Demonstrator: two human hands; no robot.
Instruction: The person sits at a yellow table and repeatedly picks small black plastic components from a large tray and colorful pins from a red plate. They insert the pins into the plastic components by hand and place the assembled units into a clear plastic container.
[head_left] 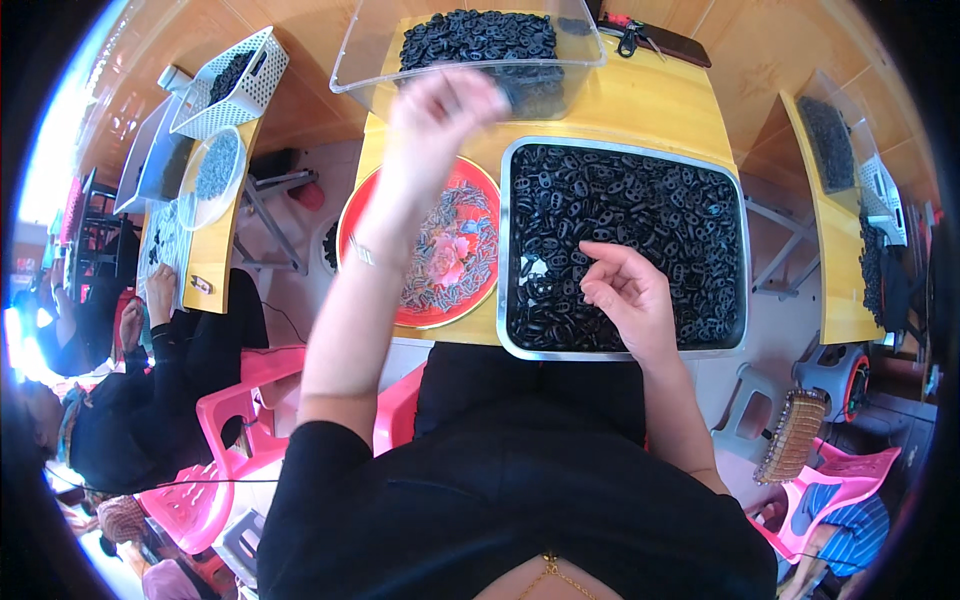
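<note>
My left hand [445, 112] is raised over the near wall of a clear plastic bin [350, 82] that holds a heap of small black plastic pieces [478, 38]. Motion smears its fingers, and whether they hold anything is hidden. Over the left part of a metal-rimmed tray [744, 250] hovers my right hand [632, 295], its thumb and forefinger bent and apart. Flat black oval pieces with holes [650, 200] fill this tray. Beneath my left forearm lies a round red plate [350, 208] with a flower print, strewn with small grey metal parts [467, 225].
A dark case and a black clip tool [628, 42] lie at the table's [680, 110] far edge. At left, another person's hand [160, 292] rests at a second table with a white perforated basket [208, 112]. Pink chairs [255, 400] stand behind; another table [838, 250] is at right.
</note>
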